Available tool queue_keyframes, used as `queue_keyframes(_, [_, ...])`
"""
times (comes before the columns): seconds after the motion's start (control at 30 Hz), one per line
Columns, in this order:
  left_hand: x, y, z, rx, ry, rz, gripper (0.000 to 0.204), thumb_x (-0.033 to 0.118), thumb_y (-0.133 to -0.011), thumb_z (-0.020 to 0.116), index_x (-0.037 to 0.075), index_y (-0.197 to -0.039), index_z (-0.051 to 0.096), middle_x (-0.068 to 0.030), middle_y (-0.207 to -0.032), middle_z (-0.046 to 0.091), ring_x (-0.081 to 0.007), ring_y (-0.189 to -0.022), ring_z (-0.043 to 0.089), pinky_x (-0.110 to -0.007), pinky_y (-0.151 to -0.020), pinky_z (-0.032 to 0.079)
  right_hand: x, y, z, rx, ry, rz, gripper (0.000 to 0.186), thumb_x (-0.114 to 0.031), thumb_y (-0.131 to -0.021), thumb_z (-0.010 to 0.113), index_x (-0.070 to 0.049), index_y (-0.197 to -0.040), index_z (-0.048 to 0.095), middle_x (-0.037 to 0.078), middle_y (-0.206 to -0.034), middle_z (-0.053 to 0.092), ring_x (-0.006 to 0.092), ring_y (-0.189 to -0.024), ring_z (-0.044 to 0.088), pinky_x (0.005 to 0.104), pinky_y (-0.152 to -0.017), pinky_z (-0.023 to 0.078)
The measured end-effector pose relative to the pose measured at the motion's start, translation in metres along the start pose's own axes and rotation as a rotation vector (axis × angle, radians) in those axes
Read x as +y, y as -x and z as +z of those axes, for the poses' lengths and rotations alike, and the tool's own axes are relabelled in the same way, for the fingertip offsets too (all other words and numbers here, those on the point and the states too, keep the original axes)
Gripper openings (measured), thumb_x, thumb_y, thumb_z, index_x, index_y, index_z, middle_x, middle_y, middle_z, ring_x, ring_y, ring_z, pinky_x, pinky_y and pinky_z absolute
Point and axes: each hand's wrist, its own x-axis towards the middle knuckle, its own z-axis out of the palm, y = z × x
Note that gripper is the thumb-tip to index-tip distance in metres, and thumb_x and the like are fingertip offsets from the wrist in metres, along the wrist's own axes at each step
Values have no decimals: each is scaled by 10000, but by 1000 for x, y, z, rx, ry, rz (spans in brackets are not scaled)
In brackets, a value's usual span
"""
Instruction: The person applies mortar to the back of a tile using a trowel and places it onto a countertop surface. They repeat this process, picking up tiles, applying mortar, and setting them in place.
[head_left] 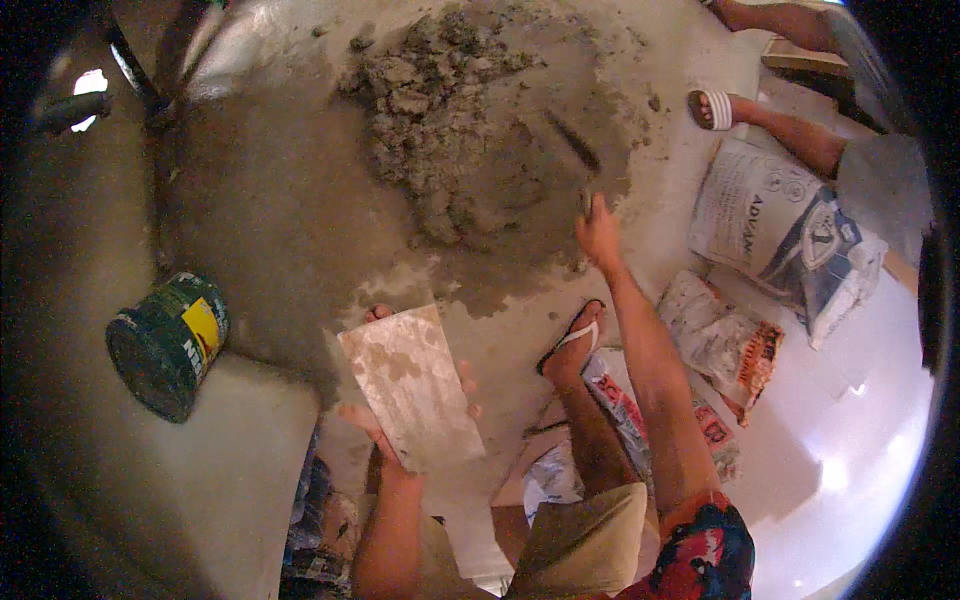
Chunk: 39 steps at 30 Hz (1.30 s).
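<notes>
My left hand (pixel 383 437) supports a pale rectangular tile (pixel 412 385) from below. Its thumb shows at one edge and its fingertips curl past the other; the palm is hidden. Wet grey smears mark the tile's face. Stretched out to the far right, my right hand (pixel 600 236) is closed round the handle of a trowel (pixel 574 141). The trowel's dark blade lies over the right side of a heap of wet grey mortar (pixel 440 110) on the floor.
A dark green bucket (pixel 165 345) stands at the left. Printed sacks, a large white one (pixel 765 225) and a crumpled one (pixel 715 335), lie at the right. Another person's sandalled foot (pixel 712 110) rests beyond them. My own foot (pixel 575 340) is near the mortar's edge.
</notes>
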Motion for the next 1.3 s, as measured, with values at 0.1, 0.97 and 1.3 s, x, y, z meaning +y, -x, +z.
queue_keyframes(0.1, [0,-10,0,-2,-25,-34,1252,813,-686,785,133,-1625,314,-252,-1560,461,-467,-1345,528,-672,-1052,479,-15,-19,66,-148,175,-71,438,-207,-942,678,-7,-1294,511,253,-861,723,433,-752,717,571,-612,547])
queue_keyframes(0.97, [-10,0,-9,-105,226,-55,1348,708,-630,902,223,-1679,209,-268,-1679,282,-514,-1491,352,-692,-1185,323,-100,107,-18,-303,-477,73,247,-120,-928,650,-33,-1145,572,89,-663,565,261,-585,602,401,-505,485])
queue_keyframes(1.3, [-17,7,-25,15,33,16,1333,850,-653,763,153,-1661,238,-302,-1623,369,-544,-1414,450,-732,-1098,408,-112,182,89,-350,-214,333,394,-133,-973,589,56,-1298,473,310,-1003,664,530,-1008,628,578,-857,512])
